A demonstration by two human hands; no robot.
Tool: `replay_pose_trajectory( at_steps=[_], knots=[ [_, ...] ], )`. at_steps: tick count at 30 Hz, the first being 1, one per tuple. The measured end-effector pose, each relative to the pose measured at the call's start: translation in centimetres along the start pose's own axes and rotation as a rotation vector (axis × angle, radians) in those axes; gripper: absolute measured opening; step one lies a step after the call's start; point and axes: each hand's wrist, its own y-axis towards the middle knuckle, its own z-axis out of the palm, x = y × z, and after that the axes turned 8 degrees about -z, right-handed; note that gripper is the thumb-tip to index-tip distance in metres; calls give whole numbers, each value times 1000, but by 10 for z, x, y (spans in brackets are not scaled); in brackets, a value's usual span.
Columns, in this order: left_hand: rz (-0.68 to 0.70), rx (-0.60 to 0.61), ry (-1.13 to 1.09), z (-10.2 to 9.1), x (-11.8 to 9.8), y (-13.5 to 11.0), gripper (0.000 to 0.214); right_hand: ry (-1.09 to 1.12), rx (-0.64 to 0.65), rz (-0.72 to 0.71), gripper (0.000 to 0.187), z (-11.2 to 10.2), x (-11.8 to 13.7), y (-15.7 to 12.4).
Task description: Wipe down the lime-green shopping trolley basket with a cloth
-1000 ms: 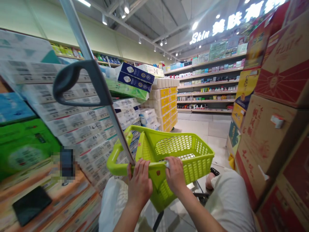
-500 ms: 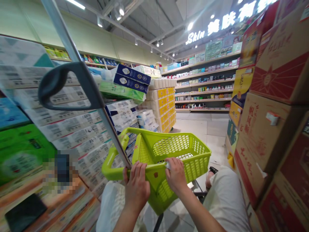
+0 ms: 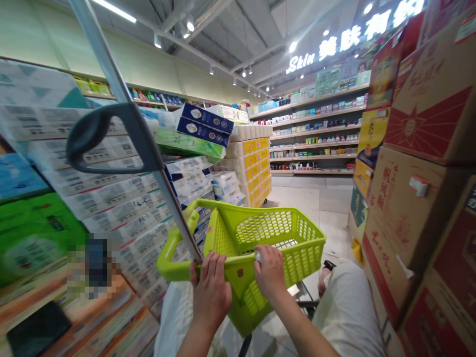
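Observation:
A lime-green shopping cart (image 3: 275, 267) with a perforated plastic basket stands in front of me; its basket holds nothing I can make out. My left hand (image 3: 211, 290) is closed over the near rim, by the cart's handle. Just above that hand rises a slanted metal pole (image 3: 174, 208) with a dark grey loop grip (image 3: 111, 168); its lower end is hidden by the hand and rim. Farther right on the same rim, my right hand (image 3: 269, 270) has its fingers curled over the edge. Something small and white (image 3: 258, 256) shows at its fingertips, too little visible to name.
Stacked tissue packs (image 3: 122, 198) line the left side, with a dark flat object (image 3: 39, 327) on orange packs below. Cardboard cartons (image 3: 412, 208) tower close on the right. Tiled floor (image 3: 305, 196) runs between them to stocked shelves (image 3: 316, 129). My trouser legs (image 3: 345, 307) flank the cart.
The view has tilted up slightly, so the surroundings sit a little lower in the picture. Both hands keep their places on the cart's rim.

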Motion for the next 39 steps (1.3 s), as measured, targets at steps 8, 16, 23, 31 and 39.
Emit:
replay_pose_trajectory(
  at_steps=[8, 16, 23, 31, 39],
  knots=[
    [22, 5, 8, -2, 3, -1, 51, 72, 108, -157, 37, 0, 8, 0],
    [-9, -5, 1, 0, -4, -1, 48, -5, 22, -23, 29, 2, 7, 1],
    [19, -12, 1, -3, -1, -1, 49, 69, 109, -164, 38, 2, 16, 1],
    [-16, -5, 7, 0, -5, -2, 49, 43, 87, -101, 38, 4, 20, 0],
    [-4, -11, 21, -4, -4, -6, 55, -7, 46, -103, 41, 0, 4, -3]
  ],
)
